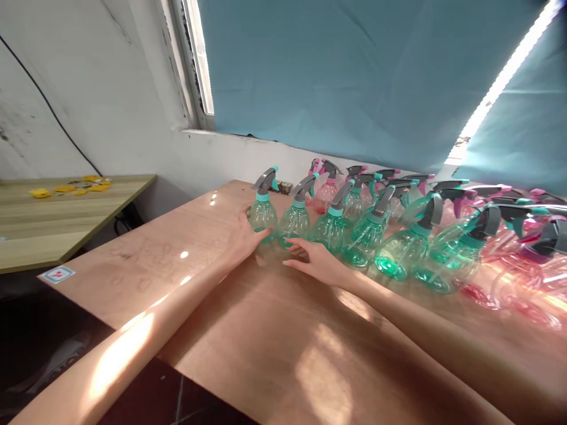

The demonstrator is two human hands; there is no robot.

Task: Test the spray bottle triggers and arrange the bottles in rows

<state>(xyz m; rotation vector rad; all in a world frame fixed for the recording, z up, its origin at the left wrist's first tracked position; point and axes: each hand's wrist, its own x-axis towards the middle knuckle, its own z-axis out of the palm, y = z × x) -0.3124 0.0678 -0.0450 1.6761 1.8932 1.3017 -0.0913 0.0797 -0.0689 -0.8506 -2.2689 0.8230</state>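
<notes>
Several clear green spray bottles with grey triggers stand in a row on a brown table (248,348). My left hand (244,236) curls around the base of the leftmost green bottle (263,211), thumb at its front. My right hand (313,260) lies with fingers stretched out at the foot of the second green bottle (295,219), fingertips touching or just short of it. A third green bottle (330,227) stands right behind that hand.
Pink spray bottles (509,260) crowd the table's right end and back row. A blue curtain (354,77) hangs over the window behind. A lighter wooden table (39,224) with yellow pieces (39,192) stands at the left, across a dark gap.
</notes>
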